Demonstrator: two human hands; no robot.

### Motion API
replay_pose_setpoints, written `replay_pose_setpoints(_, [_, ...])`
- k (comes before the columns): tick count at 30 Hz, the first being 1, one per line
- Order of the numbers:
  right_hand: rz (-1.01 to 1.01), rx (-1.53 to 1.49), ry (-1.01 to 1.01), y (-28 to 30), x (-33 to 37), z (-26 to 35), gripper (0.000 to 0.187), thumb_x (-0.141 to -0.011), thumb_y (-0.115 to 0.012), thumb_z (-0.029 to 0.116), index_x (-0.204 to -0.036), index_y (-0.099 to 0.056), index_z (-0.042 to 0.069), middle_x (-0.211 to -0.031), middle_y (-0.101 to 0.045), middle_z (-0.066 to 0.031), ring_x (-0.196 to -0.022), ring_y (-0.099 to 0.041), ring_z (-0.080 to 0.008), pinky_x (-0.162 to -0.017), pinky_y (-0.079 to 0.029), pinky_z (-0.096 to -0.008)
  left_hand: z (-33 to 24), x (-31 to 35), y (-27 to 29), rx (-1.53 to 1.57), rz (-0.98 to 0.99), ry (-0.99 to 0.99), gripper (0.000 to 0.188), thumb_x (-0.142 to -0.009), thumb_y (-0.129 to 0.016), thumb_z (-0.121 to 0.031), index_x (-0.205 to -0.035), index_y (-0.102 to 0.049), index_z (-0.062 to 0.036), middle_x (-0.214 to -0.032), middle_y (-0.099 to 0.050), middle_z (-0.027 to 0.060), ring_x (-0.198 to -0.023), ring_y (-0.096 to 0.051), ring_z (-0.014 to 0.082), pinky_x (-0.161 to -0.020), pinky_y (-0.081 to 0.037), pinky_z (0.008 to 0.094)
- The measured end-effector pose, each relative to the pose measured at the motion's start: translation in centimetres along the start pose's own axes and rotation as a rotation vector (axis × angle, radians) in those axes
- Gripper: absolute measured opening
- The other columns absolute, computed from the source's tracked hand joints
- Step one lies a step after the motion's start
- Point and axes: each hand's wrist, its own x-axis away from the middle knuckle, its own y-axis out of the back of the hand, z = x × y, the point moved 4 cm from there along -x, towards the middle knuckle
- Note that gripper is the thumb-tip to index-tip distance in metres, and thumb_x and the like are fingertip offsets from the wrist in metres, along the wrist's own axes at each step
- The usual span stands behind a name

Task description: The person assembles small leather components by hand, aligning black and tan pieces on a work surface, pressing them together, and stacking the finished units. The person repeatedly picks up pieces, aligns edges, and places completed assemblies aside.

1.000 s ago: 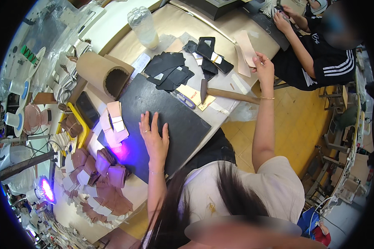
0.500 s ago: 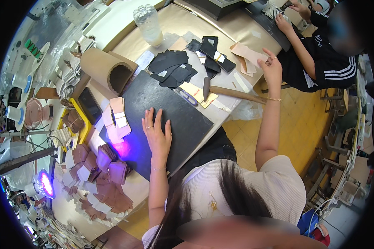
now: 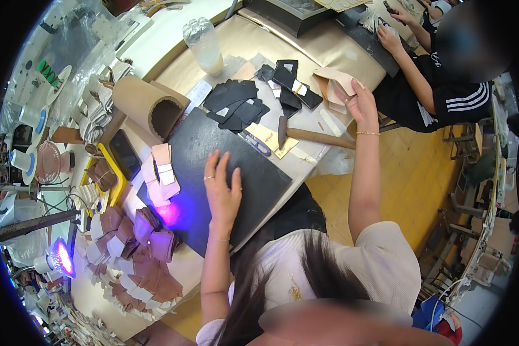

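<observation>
My left hand (image 3: 220,187) hovers over or rests on a dark work board (image 3: 259,179), its fingers apart and nothing in them. Off to the right, at the table's far edge, my right hand (image 3: 363,106) pinches a pale tan leather piece (image 3: 327,75), which bends upward from the table. Just below that hand lies a hammer (image 3: 317,136), its wooden handle pointing to the right. Beside the hammer's head are purple-handled scissors (image 3: 258,145) and a yellow card (image 3: 265,136). Pink leather pieces (image 3: 162,179) with white patches lie on the board's left edge.
Black leather pieces (image 3: 233,101) and banded black bundles (image 3: 297,86) lie beyond the board. A plastic bottle (image 3: 203,49) and a cardboard tube (image 3: 141,104) stand behind. Brown pieces (image 3: 150,277) pile at left, near a glowing lamp (image 3: 62,258). A co-worker's arm (image 3: 415,78) is at far right.
My right hand has moved slightly left and closed on the pale leather piece, raising its near edge. My left hand has shifted a little to the right over the board.
</observation>
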Motion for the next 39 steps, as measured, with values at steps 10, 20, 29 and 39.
replay_pose_setpoints(10, [0.280, -0.324, 0.075, -1.2, 1.7, 2.4, 0.009, -0.097, -0.063, 0.017, -0.104, -0.058, 0.014, -0.109, -0.066, -0.0038, -0.115, -0.062, -0.0255, -0.105, -0.039, -0.0603, -10.4, -6.6, -7.1, 0.330, 0.277, -0.328, 0.039, -0.089, -0.067, -0.011, -0.127, -0.060, -0.0059, -0.134, -0.053, 0.0178, -0.128, -0.050, 0.0367, -0.103, -0.043, 0.0422])
replay_pose_setpoints(20, [0.716, 0.133, -0.004, -9.0, 10.8, 2.5, 0.025, -0.092, -0.071, 0.017, -0.107, -0.052, 0.009, -0.087, -0.065, 0.0010, -0.076, -0.060, -0.0020, -0.067, -0.043, -0.0145, -7.4, -6.4, -5.4, 1.431, 0.448, 0.558, 0.039, -0.100, -0.057, -0.024, -0.124, -0.056, 0.0075, -0.116, -0.064, 0.0204, -0.103, -0.068, 0.0259, -0.083, -0.059, 0.0362])
replay_pose_setpoints(29, [0.620, 0.657, 0.469, -16.5, 18.7, -1.4, 0.013, -0.085, -0.072, 0.005, -0.096, -0.065, 0.003, -0.099, -0.067, -0.0046, -0.084, -0.064, -0.0147, -0.074, -0.050, -0.0277, -4.6, -2.1, 1.7, 0.934, -0.090, 0.380, 0.033, -0.094, -0.065, -0.009, -0.125, -0.060, 0.0022, -0.099, -0.073, 0.0127, -0.083, -0.071, 0.0154, -0.062, -0.054, 0.0221])
replay_pose_setpoints(39, [0.809, 0.752, 0.502, -22.1, 23.7, -4.4, 0.008, -0.083, -0.073, 0.004, -0.089, -0.070, 0.000, -0.083, -0.068, -0.0090, -0.075, -0.065, -0.0200, -0.065, -0.050, -0.0293, -5.3, 0.5, 4.8, 0.110, -0.325, -0.109, 0.043, -0.085, -0.070, -0.001, -0.127, -0.064, -0.0065, -0.100, -0.072, 0.0165, -0.078, -0.072, 0.0244, -0.065, -0.055, 0.0310])
